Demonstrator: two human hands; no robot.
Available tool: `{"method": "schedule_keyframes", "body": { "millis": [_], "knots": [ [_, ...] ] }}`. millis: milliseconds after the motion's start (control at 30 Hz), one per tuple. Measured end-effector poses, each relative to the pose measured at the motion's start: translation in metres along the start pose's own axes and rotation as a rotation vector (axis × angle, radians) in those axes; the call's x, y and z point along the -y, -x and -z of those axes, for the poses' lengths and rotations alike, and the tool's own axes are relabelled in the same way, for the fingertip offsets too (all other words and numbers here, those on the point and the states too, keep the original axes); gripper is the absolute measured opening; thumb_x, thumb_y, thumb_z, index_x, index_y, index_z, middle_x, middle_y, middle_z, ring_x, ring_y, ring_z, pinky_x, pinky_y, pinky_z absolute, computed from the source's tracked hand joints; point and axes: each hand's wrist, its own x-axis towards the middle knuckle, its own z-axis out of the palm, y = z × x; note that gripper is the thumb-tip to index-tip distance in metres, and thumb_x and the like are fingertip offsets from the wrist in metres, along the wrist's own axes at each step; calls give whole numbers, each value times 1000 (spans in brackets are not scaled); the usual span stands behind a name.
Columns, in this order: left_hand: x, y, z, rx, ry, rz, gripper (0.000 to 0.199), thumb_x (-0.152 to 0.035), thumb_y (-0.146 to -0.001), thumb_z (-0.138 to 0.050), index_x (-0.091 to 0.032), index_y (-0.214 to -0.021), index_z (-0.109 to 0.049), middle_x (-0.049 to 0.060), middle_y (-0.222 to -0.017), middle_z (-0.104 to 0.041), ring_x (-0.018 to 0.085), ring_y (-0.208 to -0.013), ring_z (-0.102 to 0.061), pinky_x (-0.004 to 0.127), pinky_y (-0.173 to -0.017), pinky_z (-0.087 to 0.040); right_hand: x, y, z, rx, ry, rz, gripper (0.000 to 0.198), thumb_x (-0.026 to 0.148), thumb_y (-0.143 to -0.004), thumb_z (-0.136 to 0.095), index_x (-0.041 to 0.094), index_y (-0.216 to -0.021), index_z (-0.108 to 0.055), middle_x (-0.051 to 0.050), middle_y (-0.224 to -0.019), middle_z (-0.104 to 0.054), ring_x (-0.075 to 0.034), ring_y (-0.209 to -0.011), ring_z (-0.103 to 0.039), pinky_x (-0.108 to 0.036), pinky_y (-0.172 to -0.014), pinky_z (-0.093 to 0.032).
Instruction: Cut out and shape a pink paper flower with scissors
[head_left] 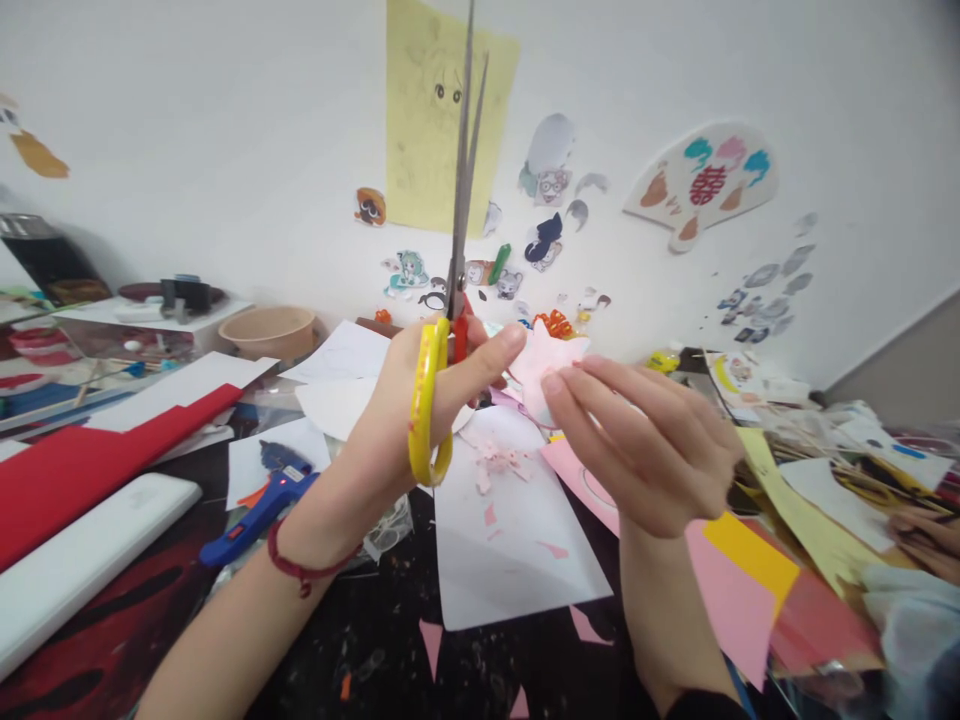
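Note:
My left hand [405,400] grips a pair of scissors [442,330] with yellow and red handles; the long grey blades point straight up, slightly apart. Its fingertips also touch a small pale pink paper cut-out [541,362] with pointed petal-like edges. My right hand [645,450] holds that cut-out from the right between thumb and fingers. Both hands are raised above a white sheet [510,540] strewn with small pink paper scraps [501,462]. A red cord bracelet circles my left wrist.
A blue glue gun [262,505] lies at the left on the dark table. Red and white boards [97,470] lie far left. Pink, yellow and red paper sheets [750,580] pile at the right. A beige bowl [268,330] stands at the back. Stickers and a yellow drawing cover the wall.

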Motion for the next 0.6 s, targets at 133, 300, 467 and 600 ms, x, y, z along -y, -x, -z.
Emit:
{"method": "schedule_keyframes", "body": {
  "millis": [133,300,467,600],
  "knots": [
    [-4,1,0,-87,73,21,30,-23,-73,-79,-20,-69,-49,-2,-69,-53,10,-60,-48,27,-54,-43,-1,0,-12,-67,20,43,31,9,-73,-81,38,-85,-75,10,-90,-79,-18,-92,-75,-31,-70,-61],
    [-9,1,0,-171,58,-40,28,-15,-71,-78,-20,-76,-50,-4,-70,-53,10,-65,-52,26,-60,-46,-3,0,-35,-162,111,-23,31,11,-72,-81,35,-91,-76,2,-104,-74,-19,-98,-67,-35,-83,-56],
    [-1,-2,4,-146,-17,-243,29,-14,-74,-77,-21,-80,-49,-4,-72,-56,12,-68,-56,28,-65,-48,-14,-1,-28,179,-636,-661,94,55,-79,-72,37,-157,-22,-10,-153,-45,-30,-137,-50,-52,-105,-50],
    [0,-2,5,-88,-190,-287,28,-14,-76,-76,-20,-77,-49,-3,-73,-57,12,-66,-54,29,-63,-46,-21,1,-19,450,-1212,-948,104,73,-70,-71,37,-156,-25,-11,-149,-52,-29,-125,-61,-46,-95,-57]
  ]
}}
